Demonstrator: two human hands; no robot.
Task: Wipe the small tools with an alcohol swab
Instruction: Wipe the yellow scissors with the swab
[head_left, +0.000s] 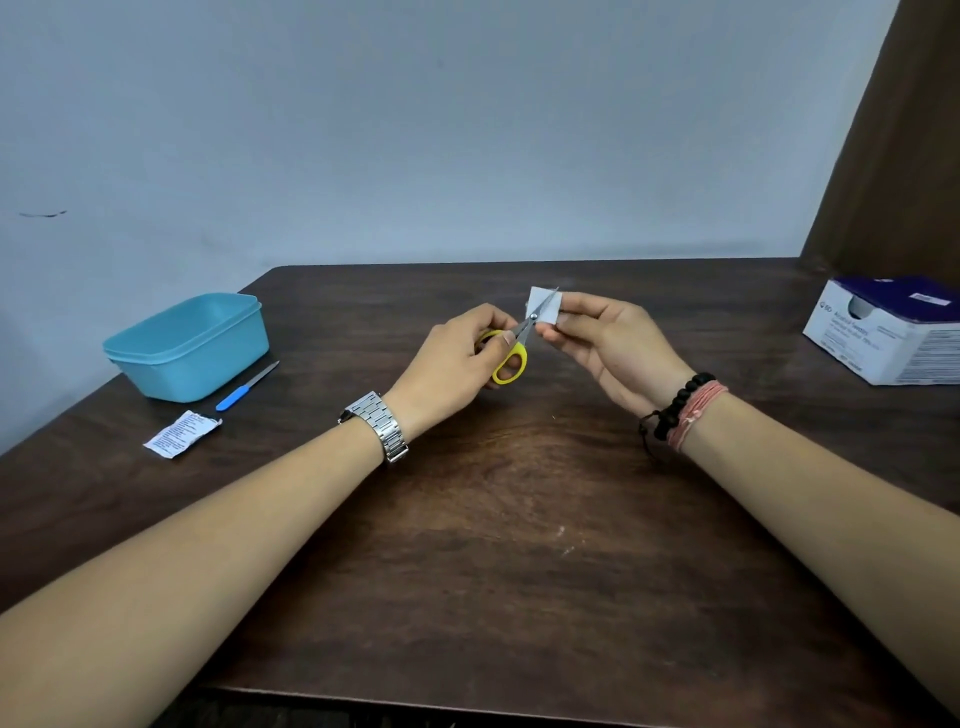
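Observation:
Small scissors with yellow handles are held above the middle of the dark wooden table. My left hand grips them by the handles. Their steel blades point up and to the right, against a white alcohol swab. My right hand pinches that swab around the blades. A blue-handled nail file lies on the table at the left, beside the box.
A light blue plastic box stands at the table's left side. A torn white swab wrapper lies in front of it. A white and blue swab carton sits at the right edge. A wall runs behind the table.

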